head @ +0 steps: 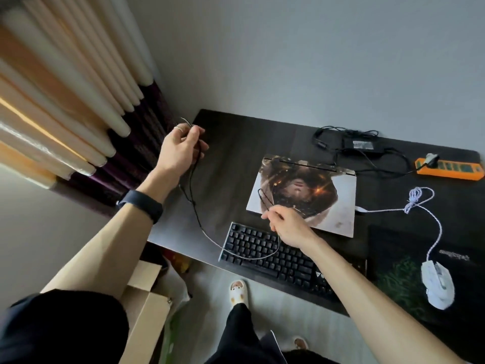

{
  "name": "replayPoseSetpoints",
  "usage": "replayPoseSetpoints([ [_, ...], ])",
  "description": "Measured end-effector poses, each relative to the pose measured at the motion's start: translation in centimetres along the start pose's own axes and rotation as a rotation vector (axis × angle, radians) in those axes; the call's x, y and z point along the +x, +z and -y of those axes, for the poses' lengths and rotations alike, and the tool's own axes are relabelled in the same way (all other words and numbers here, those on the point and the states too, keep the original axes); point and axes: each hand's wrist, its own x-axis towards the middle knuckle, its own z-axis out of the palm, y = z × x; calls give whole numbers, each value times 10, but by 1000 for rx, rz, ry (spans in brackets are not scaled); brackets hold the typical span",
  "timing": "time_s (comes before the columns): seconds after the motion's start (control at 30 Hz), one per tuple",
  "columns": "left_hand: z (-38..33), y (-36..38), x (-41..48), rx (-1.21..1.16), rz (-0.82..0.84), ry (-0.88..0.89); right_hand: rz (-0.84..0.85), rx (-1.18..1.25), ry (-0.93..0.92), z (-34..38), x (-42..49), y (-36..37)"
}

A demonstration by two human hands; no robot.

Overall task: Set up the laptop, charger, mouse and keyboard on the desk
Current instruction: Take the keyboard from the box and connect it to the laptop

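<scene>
Both hands are up over the dark surface (236,143). Left hand (181,148) is closed around one black cable (194,195); right hand (288,224) pinches the same cable above the one keyboard (275,256), which sits at the front edge. One closed laptop (304,193) lies behind it, picture on its lid. One charger (363,145) sits at the back, one orange power strip (450,169) beside it. One white mouse (438,285) rests on a mat (393,279); the mat's lettering is too blurred to read.

Left hand (181,145) raised, fingers curled; right hand (287,225) pinching.
</scene>
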Motion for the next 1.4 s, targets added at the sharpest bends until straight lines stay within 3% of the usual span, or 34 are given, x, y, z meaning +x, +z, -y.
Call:
replayPoseSetpoints([
  [0.13, 13, -26, 41, 138, 78, 29, 315, -223, -31, 29, 36, 28],
  [0.2, 27, -38, 65, 167, 91, 37, 377, -274, 14, 36, 66, 41],
  [0.5, 103, -59, 191, 385, 282, 137, 51, 337, 584, 25, 224, 88],
  [0.63, 122, -57, 225, 458, 334, 167, -263, 366, 609, 25, 273, 92],
  [0.7, 133, -54, 233, 503, 383, 203, -343, 372, 601, 16, 291, 90],
  [0.8, 155, -48, 235, 688, 492, 294, -268, 150, 558, -16, 314, 85],
  [0.97, 182, -43, 235, 994, 614, 472, -125, 26, 611, -26, 326, 85],
  [1.17, 213, -37, 223, 1312, 849, 542, -481, 109, 609, 10, 295, 87],
  [1.27, 222, -35, 214, 1412, 937, 547, -574, 355, 604, 19, 284, 87],
  [1.4, 231, -32, 211, 1491, 990, 528, -428, 842, 726, 35, 284, 82],
])
